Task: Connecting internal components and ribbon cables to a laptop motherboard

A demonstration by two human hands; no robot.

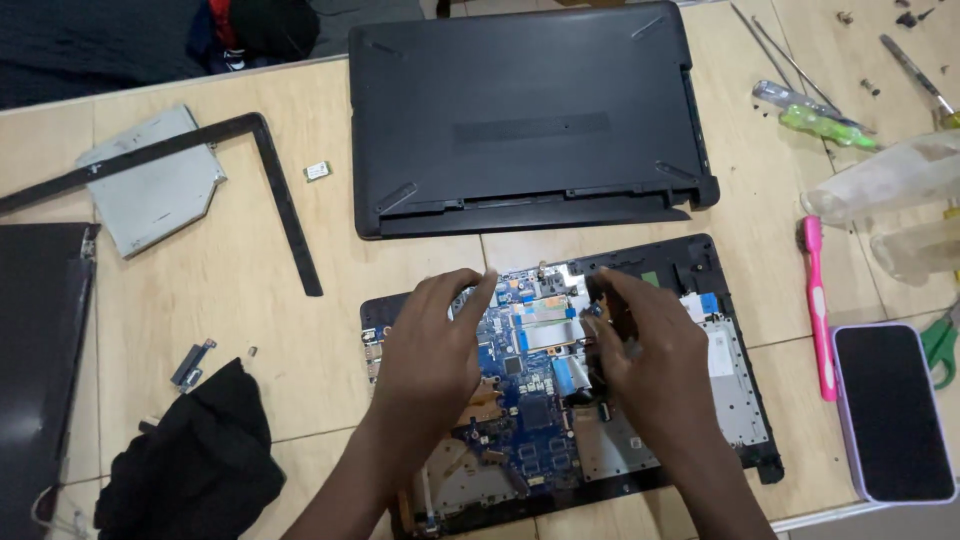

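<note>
Over opened black laptop base with blue circuit board | my left hand flat on board, grasping nothing | my right hand fingers curled at board's middle, grasp unclear | black plastic bottom cover lies beyond

A black bottom cover lies beside a pink toothbrush, phone (face down) and screwdrivers.

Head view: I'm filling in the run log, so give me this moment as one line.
left hand: on motherboard | right hand: on motherboard, fingers bent | laptop base: open | bottom cover: set behind
</note>
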